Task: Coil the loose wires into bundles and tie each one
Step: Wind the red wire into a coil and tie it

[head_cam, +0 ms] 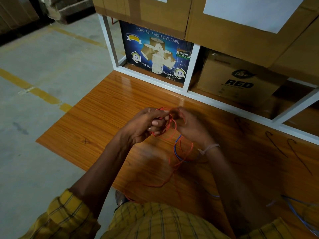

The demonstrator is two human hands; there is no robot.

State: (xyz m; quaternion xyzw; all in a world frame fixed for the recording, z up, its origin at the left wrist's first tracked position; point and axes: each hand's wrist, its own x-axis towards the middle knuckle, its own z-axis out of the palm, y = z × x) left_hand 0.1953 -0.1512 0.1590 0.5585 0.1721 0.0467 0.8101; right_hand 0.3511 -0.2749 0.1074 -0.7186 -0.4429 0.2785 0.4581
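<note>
Hands meet above the table (103, 107): our left hand (146, 125) grips red wire (172, 125) loops, our right hand (188, 125) pinches its strand. Thin and springy, we judge; hold the loops where they cross.

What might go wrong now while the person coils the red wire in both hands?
The loose red wire hangs over the table edge and may snag there. It also crosses the blue wire, so coiling may tangle both. The coil held between left hand and right hand is untied and may spring open.
</note>
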